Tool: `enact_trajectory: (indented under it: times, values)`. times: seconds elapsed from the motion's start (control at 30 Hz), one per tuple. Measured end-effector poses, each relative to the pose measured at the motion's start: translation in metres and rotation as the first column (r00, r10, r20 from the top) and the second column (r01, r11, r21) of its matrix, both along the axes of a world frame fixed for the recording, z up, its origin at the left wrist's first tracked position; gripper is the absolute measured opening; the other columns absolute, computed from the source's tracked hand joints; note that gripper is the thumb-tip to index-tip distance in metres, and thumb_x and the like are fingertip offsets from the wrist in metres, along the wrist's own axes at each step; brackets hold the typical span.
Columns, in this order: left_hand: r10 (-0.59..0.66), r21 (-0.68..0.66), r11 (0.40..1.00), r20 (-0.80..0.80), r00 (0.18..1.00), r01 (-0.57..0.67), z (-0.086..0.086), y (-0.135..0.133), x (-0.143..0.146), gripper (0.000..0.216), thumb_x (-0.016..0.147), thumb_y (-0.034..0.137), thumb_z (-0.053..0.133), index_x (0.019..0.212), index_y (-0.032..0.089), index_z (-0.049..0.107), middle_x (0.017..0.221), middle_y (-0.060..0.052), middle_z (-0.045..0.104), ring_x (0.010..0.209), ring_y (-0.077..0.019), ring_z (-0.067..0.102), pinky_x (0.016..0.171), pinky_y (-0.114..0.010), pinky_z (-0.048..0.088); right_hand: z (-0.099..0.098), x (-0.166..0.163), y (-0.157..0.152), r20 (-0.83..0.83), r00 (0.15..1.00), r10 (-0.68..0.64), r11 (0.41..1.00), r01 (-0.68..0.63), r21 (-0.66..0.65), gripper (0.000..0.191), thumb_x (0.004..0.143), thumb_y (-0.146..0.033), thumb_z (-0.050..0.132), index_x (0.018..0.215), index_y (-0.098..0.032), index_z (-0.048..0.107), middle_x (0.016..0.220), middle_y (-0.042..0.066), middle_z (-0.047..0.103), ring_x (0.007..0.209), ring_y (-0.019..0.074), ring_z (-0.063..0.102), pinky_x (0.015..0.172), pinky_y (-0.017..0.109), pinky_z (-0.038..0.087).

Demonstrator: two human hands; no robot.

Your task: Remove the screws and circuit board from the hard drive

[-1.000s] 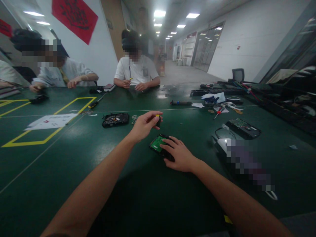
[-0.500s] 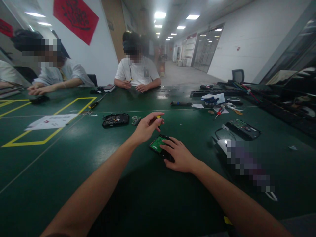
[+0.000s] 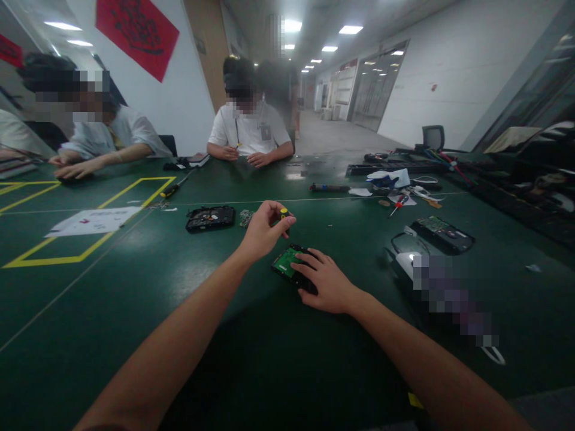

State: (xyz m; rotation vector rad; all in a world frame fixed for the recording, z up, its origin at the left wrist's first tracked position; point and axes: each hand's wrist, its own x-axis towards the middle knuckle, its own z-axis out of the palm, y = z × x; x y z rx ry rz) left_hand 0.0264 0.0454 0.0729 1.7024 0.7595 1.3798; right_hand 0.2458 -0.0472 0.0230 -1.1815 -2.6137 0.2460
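Observation:
A black hard drive with a green circuit board (image 3: pixel 286 262) lies face up on the green table (image 3: pixel 135 287). My right hand (image 3: pixel 326 281) rests on its right side, fingers pressed down over the case, holding it in place. My left hand (image 3: pixel 264 230) hovers just above and behind the drive, fingers pinched round a small screwdriver with a yellow cap (image 3: pixel 284 212), which stands upright over the drive's far edge. Its tip is hidden.
A second opened drive (image 3: pixel 210 217) and a small board (image 3: pixel 246 217) lie further left. Another drive (image 3: pixel 442 233), cables and hand tools (image 3: pixel 398 203) sit to the right. A paper sheet (image 3: pixel 94 219) lies in a yellow-taped box. Two people sit across the table.
My left hand has turned the screwdriver slightly, with the fingers shifting on its cap. My right hand has stayed on the drive. The person at far left lowered an arm to the table.

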Motion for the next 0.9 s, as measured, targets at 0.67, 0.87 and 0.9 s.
enact_trajectory:
  times: [0.67,0.87,0.9]
  values:
    - [-0.083,-0.043,0.995,0.057,0.995,0.086,0.0051,-0.0012,-0.0018,0.032,0.091,0.036,0.077,0.109,0.018,0.059,0.102,-0.008,0.071,0.091,-0.0184,0.070,0.059,-0.022,0.059,-0.0001,0.0009,-0.0008,0.009,1.000,-0.011,1.000,0.011,0.001,0.066,0.092,-0.048,0.064,0.153,-0.027,0.052,0.165,0.010,0.041,0.154,0.0423,0.025,0.118,0.066,0.031]
    - [-0.165,-0.049,0.985,0.014,0.986,0.166,0.0055,-0.0026,-0.0031,0.038,0.100,0.041,0.063,0.132,0.021,0.066,0.109,-0.008,0.067,0.100,-0.0187,0.067,0.067,-0.025,0.062,-0.0014,0.0004,0.0000,0.005,1.000,-0.003,1.000,0.003,0.012,0.066,0.091,-0.046,0.066,0.152,-0.025,0.053,0.165,0.011,0.042,0.154,0.0417,0.026,0.119,0.064,0.032]
    - [-0.182,-0.073,0.980,0.037,0.983,0.185,0.0053,-0.0021,-0.0037,0.038,0.100,0.043,0.062,0.131,0.022,0.067,0.111,-0.008,0.067,0.103,-0.0194,0.066,0.069,-0.026,0.063,-0.0014,0.0005,0.0001,0.005,1.000,-0.003,1.000,0.003,0.013,0.066,0.091,-0.046,0.066,0.152,-0.025,0.053,0.164,0.011,0.042,0.154,0.0417,0.026,0.118,0.064,0.032]
